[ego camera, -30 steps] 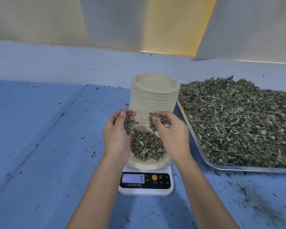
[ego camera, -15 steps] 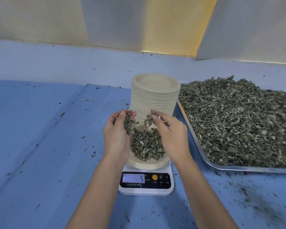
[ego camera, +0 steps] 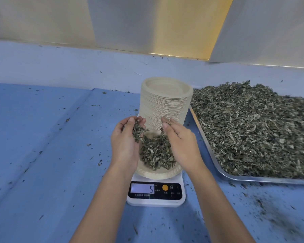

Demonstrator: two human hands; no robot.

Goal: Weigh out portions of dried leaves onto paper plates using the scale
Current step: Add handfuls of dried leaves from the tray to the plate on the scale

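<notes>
Evidently the portion is being topped up: the left hand [ego camera: 126, 144], palm turned inward and fingers curled, grips a clump of dried leaves [ego camera: 137, 132] just above the paper plate [ego camera: 158, 174]. The right hand [ego camera: 181, 142] hovers opposite, fingers loosely bent, a few scraps at the tips; whether it pinches them I cannot tell. Both forearms flank the plate. The portion [ego camera: 156, 153] lies heaped on it, atop the digital scale [ego camera: 156, 200], whose display [ego camera: 142, 188] reads 5. Next, I judge, leaves should fall a little at a time, with both hands off the plate. Behind stands a stack of paper plates [ego camera: 165, 106]; just right, a metal tray [ego camera: 253, 178] of loose leaves [ego camera: 253, 128].
</notes>
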